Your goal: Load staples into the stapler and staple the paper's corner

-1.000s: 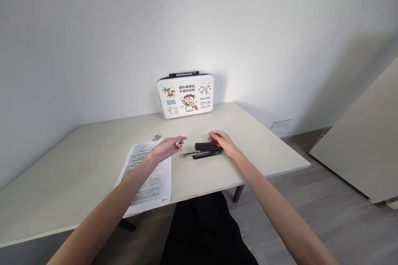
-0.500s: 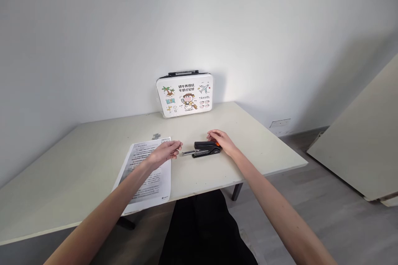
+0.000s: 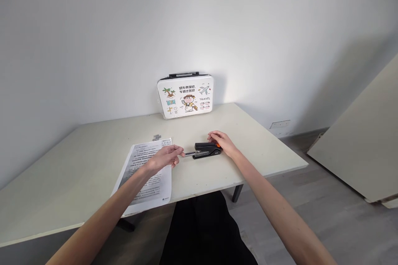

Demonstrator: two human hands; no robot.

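Note:
A black stapler (image 3: pixel 206 149) with an orange part at its rear lies on the table, its front pointing left. From that front sticks a thin metal staple tray (image 3: pixel 189 154). My left hand (image 3: pixel 166 157) pinches the tray's outer end between thumb and fingers, above the right edge of a printed sheet (image 3: pixel 155 184). Around the stapler's rear end my right hand (image 3: pixel 222 141) is curled, fingers bent behind it; part of the orange piece shows by the palm.
Small grey staple strips (image 3: pixel 157 137) lie just beyond the sheet. A white cartoon-printed case (image 3: pixel 185 96) with a black handle stands at the back of the table (image 3: pixel 77 165), near the wall. The table's front edge is close to my legs.
My left hand has moved slightly right and its fingers have closed on the end of the staple tray. My right hand stays at the stapler's rear.

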